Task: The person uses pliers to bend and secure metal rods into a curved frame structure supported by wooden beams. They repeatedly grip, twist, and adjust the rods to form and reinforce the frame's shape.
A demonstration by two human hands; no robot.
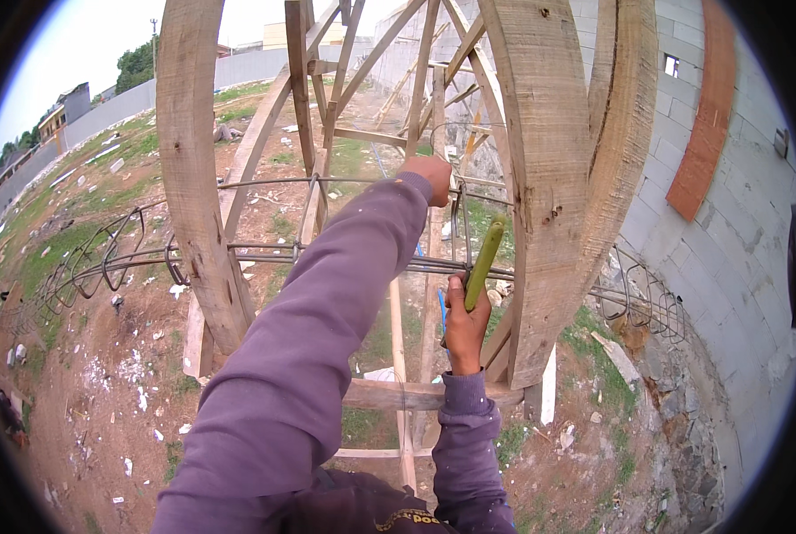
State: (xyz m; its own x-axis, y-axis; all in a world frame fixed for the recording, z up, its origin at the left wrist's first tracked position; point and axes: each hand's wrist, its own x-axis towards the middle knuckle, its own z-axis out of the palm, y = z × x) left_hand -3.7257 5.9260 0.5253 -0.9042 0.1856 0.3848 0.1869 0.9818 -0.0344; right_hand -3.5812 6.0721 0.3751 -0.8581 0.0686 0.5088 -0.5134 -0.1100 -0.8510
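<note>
My left hand (pixel 431 178) reaches forward, closed, beside the upper bar of a steel rebar cage (pixel 353 260). Its fingers face away from me, so what they grip is hidden. A thin wire curves close to it. Lower and to the right, my right hand (pixel 467 334) is wrapped round a tool with long green handles, which look like those of pincers (pixel 484 265). The handles point up and away from me, leaning slightly right; the tool's jaws are not visible. Just behind this hand run the cage's lower bars and a stirrup (pixel 456 222).
Thick wooden posts rise at left (pixel 193 160) and right (pixel 540 178), with braces between them. A crosspiece (pixel 389 394) lies below my hands. The cage extends past both posts. A block wall (pixel 718 258) stands at right; debris-strewn ground (pixel 104 374) lies below.
</note>
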